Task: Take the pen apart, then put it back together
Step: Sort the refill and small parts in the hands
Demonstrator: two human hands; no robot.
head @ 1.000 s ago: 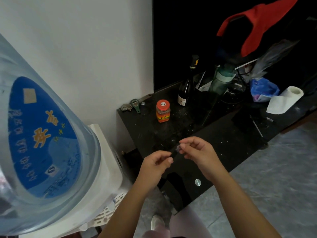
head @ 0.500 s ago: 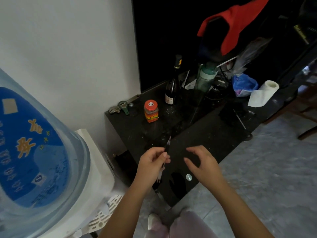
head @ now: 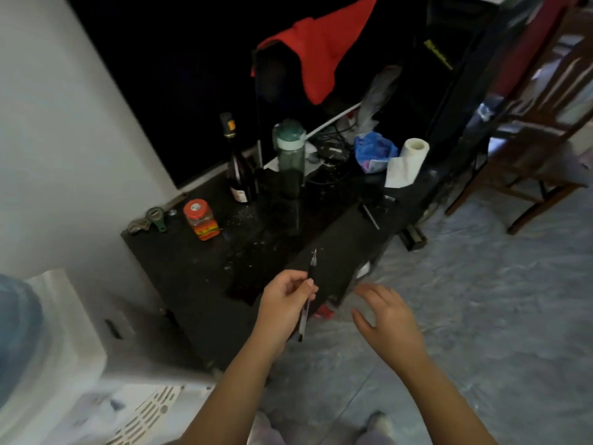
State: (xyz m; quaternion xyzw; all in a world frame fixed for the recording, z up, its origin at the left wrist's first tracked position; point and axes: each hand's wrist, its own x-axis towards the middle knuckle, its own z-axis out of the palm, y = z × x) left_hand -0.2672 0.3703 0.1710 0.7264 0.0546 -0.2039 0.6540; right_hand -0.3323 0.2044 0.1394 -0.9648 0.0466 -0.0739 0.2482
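A thin dark pen (head: 307, 297) stands nearly upright in my left hand (head: 284, 305), pinched between thumb and fingers, its pointed tip up over the front edge of the black cabinet (head: 192, 271). Its lower end pokes out below the hand. My right hand (head: 386, 317) hovers a short way to the right, fingers spread, holding nothing and apart from the pen. A thin dark rod-like piece (head: 370, 216) lies on the cabinet top further back; I cannot tell what it is.
On the cabinet stand a red-lidded jar (head: 201, 220), a wine bottle (head: 237, 168), a green flask (head: 290, 157), a blue bag (head: 373, 150) and a paper roll (head: 409, 157). A water dispenser (head: 48, 348) is at the left, a wooden chair (head: 542, 130) at the right.
A second ago both hands met on the pen. The right hand has let go and moved away to the right; the left hand keeps the pen, now upright. The view has swung right.
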